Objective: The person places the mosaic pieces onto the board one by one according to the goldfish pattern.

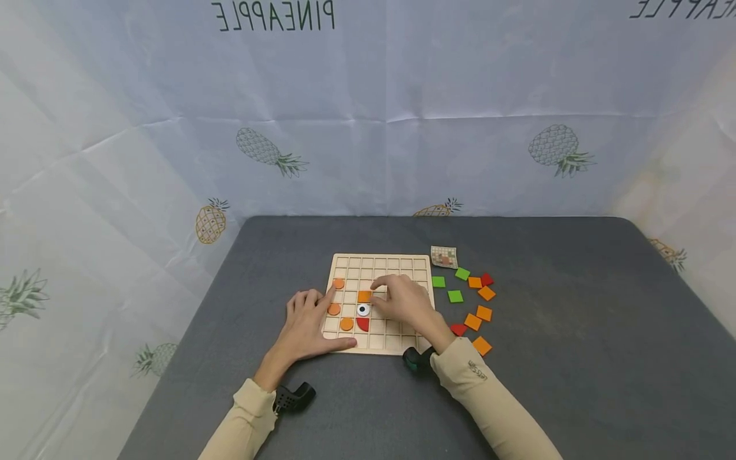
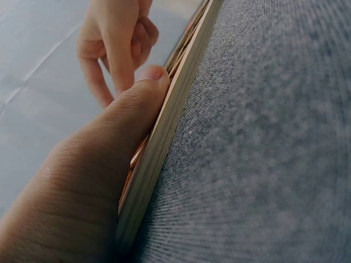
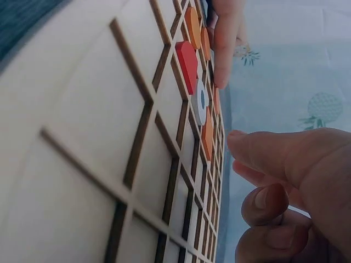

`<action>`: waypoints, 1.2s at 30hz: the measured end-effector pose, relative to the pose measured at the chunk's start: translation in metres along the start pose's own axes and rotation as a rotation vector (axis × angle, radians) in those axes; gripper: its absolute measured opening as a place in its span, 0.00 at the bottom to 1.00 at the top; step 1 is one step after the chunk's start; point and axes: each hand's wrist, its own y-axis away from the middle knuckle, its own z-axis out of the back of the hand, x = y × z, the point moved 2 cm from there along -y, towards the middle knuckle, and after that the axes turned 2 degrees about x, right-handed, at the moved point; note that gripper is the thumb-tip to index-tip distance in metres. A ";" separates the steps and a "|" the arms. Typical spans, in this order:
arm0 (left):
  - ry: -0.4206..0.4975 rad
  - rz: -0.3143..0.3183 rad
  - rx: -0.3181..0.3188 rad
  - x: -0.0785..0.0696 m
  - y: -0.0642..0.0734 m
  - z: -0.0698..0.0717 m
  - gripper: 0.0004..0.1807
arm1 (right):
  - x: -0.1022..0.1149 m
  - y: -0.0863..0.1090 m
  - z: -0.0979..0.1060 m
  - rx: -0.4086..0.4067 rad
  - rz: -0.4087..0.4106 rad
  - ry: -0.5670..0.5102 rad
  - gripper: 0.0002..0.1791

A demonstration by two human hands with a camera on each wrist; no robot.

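Observation:
A wooden grid board (image 1: 382, 262) lies on the dark table. My left hand (image 1: 307, 322) rests spread along its left side, thumb (image 2: 140, 98) against the front edge and a fingertip close to an orange disc (image 1: 339, 283). My right hand (image 1: 405, 299) hovers over the middle of the board with thumb and index finger apart, nothing visible between them. Their tips are right beside an orange square tile (image 1: 365, 296) lying in the grid. Below that tile sit a white eye disc (image 3: 201, 102) and a red rounded piece (image 3: 187, 66). Two more orange discs (image 1: 334, 309) (image 1: 347, 324) lie leftward.
Right of the board lie loose green tiles (image 1: 455, 296), orange tiles (image 1: 484, 313) and red pieces (image 1: 458, 329). A small pattern card (image 1: 444, 257) is by the board's far right corner. Behind the table hangs a pineapple-print cloth (image 1: 379, 76).

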 end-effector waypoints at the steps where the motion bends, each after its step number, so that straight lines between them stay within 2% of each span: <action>1: 0.002 0.000 0.001 0.000 0.000 0.000 0.66 | -0.001 0.002 0.002 -0.006 0.007 0.007 0.14; 11: 0.005 0.023 0.023 0.004 0.000 -0.002 0.66 | -0.021 0.028 0.020 -0.004 0.017 0.057 0.17; 18: 0.020 0.003 0.008 0.004 0.000 -0.002 0.68 | -0.039 0.050 0.036 0.003 -0.024 0.087 0.18; 25: 0.015 -0.003 0.001 0.002 0.000 -0.001 0.67 | -0.058 0.069 0.051 -0.021 0.006 0.094 0.17; 33: 0.013 0.009 0.010 0.003 -0.002 -0.002 0.67 | -0.078 0.086 0.064 0.000 -0.078 0.093 0.18; 36: 0.017 0.004 0.002 0.002 -0.002 -0.002 0.67 | -0.085 0.091 0.067 -0.004 -0.085 0.092 0.19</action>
